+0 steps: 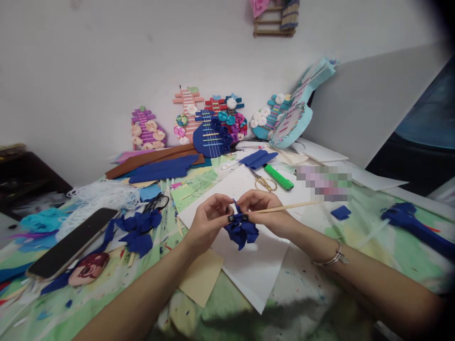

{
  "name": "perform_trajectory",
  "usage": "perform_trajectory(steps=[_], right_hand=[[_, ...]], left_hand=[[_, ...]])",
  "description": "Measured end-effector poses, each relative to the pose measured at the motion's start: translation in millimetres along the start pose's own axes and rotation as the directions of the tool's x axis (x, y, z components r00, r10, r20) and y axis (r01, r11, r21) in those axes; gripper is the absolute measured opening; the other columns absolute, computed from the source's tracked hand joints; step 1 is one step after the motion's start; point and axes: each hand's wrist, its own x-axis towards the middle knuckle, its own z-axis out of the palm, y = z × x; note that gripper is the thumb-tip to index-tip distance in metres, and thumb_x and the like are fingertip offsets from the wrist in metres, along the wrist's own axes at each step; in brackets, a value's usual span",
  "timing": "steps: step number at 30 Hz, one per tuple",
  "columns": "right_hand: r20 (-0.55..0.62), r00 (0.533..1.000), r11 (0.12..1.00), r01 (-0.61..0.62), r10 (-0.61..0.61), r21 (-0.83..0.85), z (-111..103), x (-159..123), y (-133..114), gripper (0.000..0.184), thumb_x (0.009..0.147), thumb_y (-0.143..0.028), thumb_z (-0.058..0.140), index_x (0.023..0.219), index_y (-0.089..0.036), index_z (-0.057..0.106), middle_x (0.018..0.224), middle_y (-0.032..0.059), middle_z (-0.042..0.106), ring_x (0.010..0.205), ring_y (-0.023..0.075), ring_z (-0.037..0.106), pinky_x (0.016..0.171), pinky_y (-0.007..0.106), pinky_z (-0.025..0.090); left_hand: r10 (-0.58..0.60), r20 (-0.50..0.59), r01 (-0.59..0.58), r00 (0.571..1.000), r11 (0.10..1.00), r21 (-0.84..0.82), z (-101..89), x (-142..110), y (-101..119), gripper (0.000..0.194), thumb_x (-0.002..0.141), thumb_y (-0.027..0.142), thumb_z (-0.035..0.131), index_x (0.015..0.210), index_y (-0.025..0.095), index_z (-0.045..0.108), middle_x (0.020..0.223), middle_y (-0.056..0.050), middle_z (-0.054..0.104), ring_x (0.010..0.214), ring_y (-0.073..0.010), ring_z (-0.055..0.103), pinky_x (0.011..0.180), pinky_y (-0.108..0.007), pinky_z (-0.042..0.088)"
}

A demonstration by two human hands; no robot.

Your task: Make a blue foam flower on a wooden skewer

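Observation:
Between my two hands hangs a dark blue crepe-paper flower [242, 234], its ruffled petals pointing down. My left hand [209, 220] pinches it from the left, thumb and fingers together at its twisted top. My right hand [268, 213] pinches the same top from the right and also keeps a thin wooden stick [289, 207] across its fingers, pointing right. Beneath them lies a white sheet of paper [259, 279]. Just beyond the hands are gold-handled scissors [266, 183] and a green box cutter [279, 177]. A small blue paper piece [340, 212] rests to the right.
A phone [73, 244], blue paper scraps [137, 232] and white string [95, 199] crowd the left. Rolled blue crepe paper [163, 168] lies at the back left. Decorated guitar shapes [209, 137] lean on the wall. A blue wrapped object [423, 227] sits at the right.

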Motion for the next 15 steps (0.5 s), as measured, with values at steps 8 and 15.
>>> perform_trajectory(steps=[8,15], right_hand=[[0.012,1.000,1.000,0.009,-0.009,-0.017,-1.8,-0.9,0.2,0.025,0.072,-0.020,0.071,0.097,-0.017,0.065,0.074,-0.0003,0.058,0.064,0.0090,0.054,0.056,0.020,0.042],[0.010,1.000,0.999,0.007,-0.007,-0.039,-1.0,-1.0,-3.8,0.028,0.072,-0.019,0.071,0.099,-0.017,0.065,0.074,-0.0003,0.058,0.066,0.0092,0.055,0.057,0.020,0.043]], left_hand=[[-0.002,0.010,0.002,1.000,1.000,-0.011,0.6,0.8,1.8,0.031,0.061,0.017,0.079,0.086,0.015,0.060,0.066,0.001,0.055,0.063,-0.0114,0.050,0.056,-0.023,0.039],[-0.008,0.030,0.008,1.000,1.000,-0.023,-3.0,0.7,-0.1,0.031,0.062,0.015,0.078,0.085,0.016,0.058,0.067,0.000,0.060,0.064,-0.0105,0.052,0.059,-0.022,0.040]])
